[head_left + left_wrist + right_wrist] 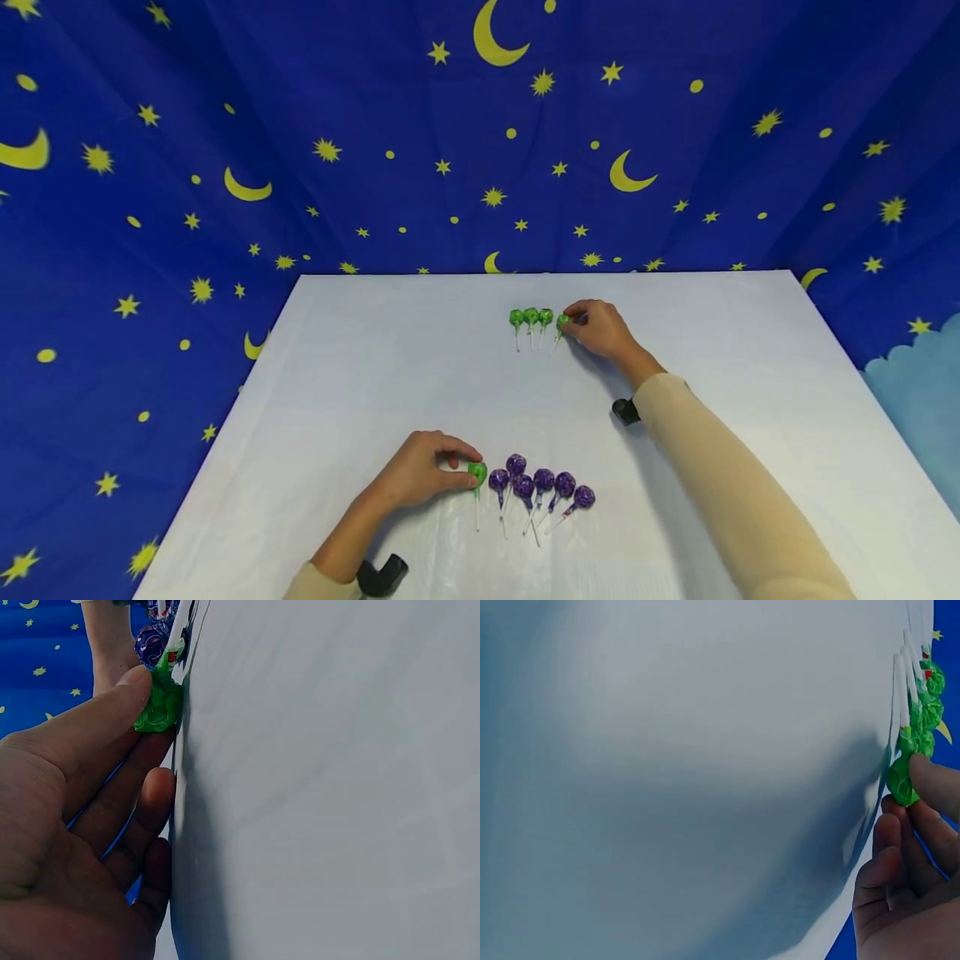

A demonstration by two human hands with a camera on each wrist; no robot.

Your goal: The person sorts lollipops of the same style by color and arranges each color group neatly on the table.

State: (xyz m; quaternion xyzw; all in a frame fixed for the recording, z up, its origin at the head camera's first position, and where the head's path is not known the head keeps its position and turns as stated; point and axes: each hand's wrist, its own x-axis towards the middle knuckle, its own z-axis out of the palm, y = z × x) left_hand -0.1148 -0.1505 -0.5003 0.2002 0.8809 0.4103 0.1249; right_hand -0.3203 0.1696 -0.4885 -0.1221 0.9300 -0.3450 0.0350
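Observation:
Near the front of the table my left hand [420, 471] pinches a green-wrapped lollipop [477, 473] between thumb and fingers, its white stick pointing toward me. Just right of it lie several purple lollipops [543, 481], some with crossed sticks. Farther back, my right hand [600, 327] pinches another green lollipop [563, 322] by its head. Left of that hand, a short row of green lollipops [531, 317] lies with sticks toward me. In the left wrist view the thumb presses on the green wrapper [159, 705]; the right wrist view shows the other green head [902, 782] under the thumb.
The white table [360, 375] spreads under both hands. A dark blue cloth [405, 108] with yellow moons and stars hangs behind it and at the sides. Black wrist cameras [382, 575] stick out from both sleeves close to the tabletop.

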